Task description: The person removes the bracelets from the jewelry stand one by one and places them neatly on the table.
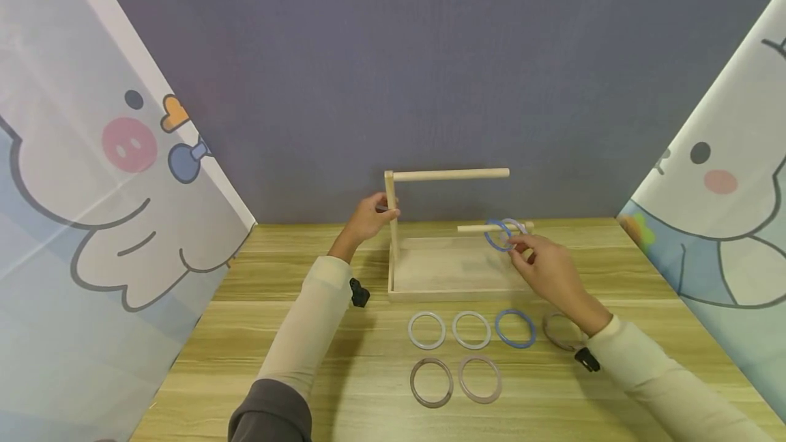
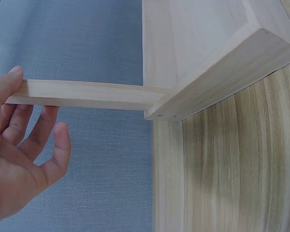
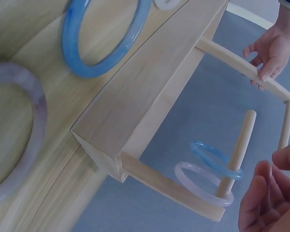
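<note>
A wooden bangle stand (image 1: 454, 295) has a tray-like base, a tall upright post (image 1: 394, 237) on its left and a lower rod (image 3: 241, 137) on its right. My left hand (image 1: 370, 217) pinches the tall post between thumb and fingers. Around the lower rod hang a blue bangle (image 3: 237, 175) and a pale lavender bangle (image 3: 222, 201), the lavender one nearer the rod's fixed end. Right beside the blue bangle is my right hand (image 1: 549, 268), its fingers loosely bent. In the right wrist view a small gap shows between fingertips and bangle.
Bare upper rod (image 1: 451, 174) juts right from the tall post. In front of the stand lie two whitish bangles (image 1: 426, 348), a blue one (image 1: 518, 346), a brownish one (image 1: 432, 406) and a lavender one (image 1: 482, 401). My right wrist partly covers another brownish bangle (image 1: 545, 329).
</note>
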`<state>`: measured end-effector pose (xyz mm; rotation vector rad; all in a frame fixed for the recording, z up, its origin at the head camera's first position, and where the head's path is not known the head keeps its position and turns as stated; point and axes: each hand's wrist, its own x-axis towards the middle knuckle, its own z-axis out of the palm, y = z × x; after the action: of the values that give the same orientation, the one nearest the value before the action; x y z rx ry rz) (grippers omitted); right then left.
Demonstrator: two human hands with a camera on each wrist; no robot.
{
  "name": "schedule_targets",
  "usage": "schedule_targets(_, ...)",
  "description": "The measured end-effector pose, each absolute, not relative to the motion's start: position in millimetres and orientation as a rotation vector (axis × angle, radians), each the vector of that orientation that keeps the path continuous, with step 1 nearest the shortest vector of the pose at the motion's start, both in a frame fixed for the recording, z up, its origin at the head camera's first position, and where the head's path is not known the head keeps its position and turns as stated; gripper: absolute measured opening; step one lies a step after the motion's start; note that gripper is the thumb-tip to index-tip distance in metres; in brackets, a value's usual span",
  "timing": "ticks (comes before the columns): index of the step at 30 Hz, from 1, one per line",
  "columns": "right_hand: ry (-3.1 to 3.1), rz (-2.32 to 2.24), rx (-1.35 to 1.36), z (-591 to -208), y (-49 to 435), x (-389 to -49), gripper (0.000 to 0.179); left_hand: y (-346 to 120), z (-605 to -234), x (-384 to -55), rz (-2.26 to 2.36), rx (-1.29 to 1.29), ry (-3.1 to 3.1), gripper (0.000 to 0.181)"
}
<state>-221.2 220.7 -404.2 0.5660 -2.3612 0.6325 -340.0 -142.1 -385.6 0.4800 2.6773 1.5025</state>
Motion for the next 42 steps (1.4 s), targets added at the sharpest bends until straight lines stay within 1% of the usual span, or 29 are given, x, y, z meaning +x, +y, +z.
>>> schedule_targets(12,-2.339,0.639,0.417,-403.7,225.4,-228.0,0.022,-137.5,-383.3,-337.0,1.497,0.466,2.674,0.045)
schedule_targets(24,-2.435,0.637,0.268,-407.4,216.4,-232.3,0.026,-137.4,-382.6,-335.7,1.491,0.479,2.681,0.042)
schedule_targets(30,-2.466,0.651,0.239,-407.8,214.6,-233.5,0.027,-138.3,-383.1,-337.0,1.493,0.474,2.681,0.044)
schedule_targets(42,-2.458,0.689,0.275,-411.2,209.5,-240.9,0.023,-137.8,-381.7,-336.1,1.465,0.461,2.689,0.045)
